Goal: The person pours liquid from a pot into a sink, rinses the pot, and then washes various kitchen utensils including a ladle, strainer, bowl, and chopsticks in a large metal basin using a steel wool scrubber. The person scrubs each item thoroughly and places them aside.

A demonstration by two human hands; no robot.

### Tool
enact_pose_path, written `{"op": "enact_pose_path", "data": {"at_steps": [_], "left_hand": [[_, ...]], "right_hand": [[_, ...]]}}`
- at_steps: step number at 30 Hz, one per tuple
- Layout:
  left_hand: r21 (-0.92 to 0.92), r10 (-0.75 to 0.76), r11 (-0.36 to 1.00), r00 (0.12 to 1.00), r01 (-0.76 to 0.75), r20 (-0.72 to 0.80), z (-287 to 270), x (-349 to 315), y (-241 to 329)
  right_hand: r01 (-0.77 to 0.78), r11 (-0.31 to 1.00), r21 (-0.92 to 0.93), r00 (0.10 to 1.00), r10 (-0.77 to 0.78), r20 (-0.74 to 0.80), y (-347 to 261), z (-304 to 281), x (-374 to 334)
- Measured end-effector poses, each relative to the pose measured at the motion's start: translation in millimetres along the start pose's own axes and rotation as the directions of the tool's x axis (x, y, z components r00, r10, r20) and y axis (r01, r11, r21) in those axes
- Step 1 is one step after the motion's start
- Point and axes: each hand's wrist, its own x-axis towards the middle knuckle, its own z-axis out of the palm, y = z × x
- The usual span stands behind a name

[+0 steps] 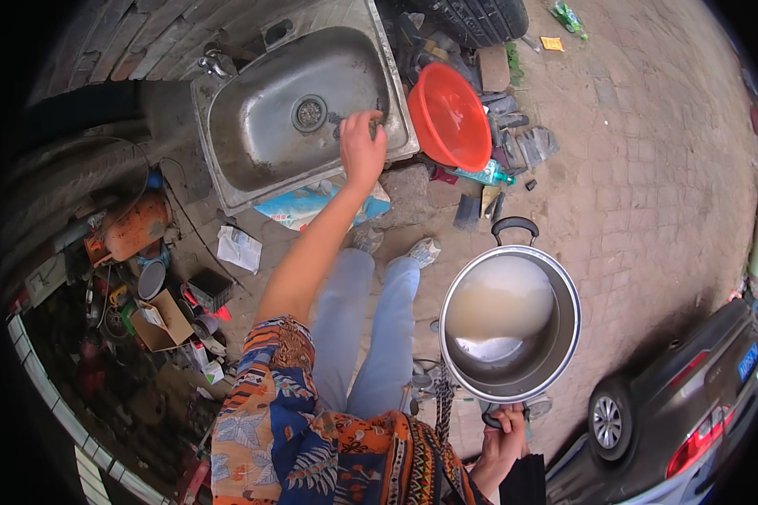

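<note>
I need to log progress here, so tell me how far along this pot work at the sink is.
Done: the round steel pot already holds cloudy water. In hand: the right hand grips its black handle, keeping it away from the sink, while the left hand grasps a small dark object, too small to identify, inside the metal sink basin. Left: the cloudy water is not yet poured out.

We count two hands, the left hand (361, 150) and the right hand (501, 442). We see one sink (253, 126) with one drain (309, 114) and one tap (213, 61). There is one pot (510, 324) with two handles, one red basin (449, 118), one green bottle (486, 175), one tyre (480, 17), one car (691, 404), and two shoes.
</note>
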Motion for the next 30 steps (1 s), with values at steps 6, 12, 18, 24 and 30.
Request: {"op": "enact_pose_path", "data": {"at_steps": [6, 12, 18, 24, 30], "left_hand": [[0.205, -0.536, 0.844, 0.773, 0.495, 0.338, 30, 31, -192], [0.173, -0.51, 0.84, 0.639, 0.514, 0.576, 70, 31, -214], [-0.198, -0.455, 0.695, 0.636, 0.691, 0.624, 20, 45, -175], [-0.617, -0.17, 0.695, 0.918, 0.369, 0.358, -35, 143, -86], [-0.375, -0.285, 0.716, 0.737, 0.589, 0.613, -20, 264, -102]], "right_hand": [[-0.041, 0.999, 0.035, 0.999, 0.04, 0.025, 16, 38, -5], [0.018, 0.997, 0.07, 1.0, -0.02, 0.023, 41, 59, -14], [-0.008, 0.999, 0.035, 1.0, 0.009, -0.022, 64, 96, -30], [-0.029, 0.999, 0.03, 1.0, 0.029, -0.006, 77, 114, -44], [-0.054, 0.998, -0.01, 0.998, 0.055, 0.037, 87, 121, -48]]}}
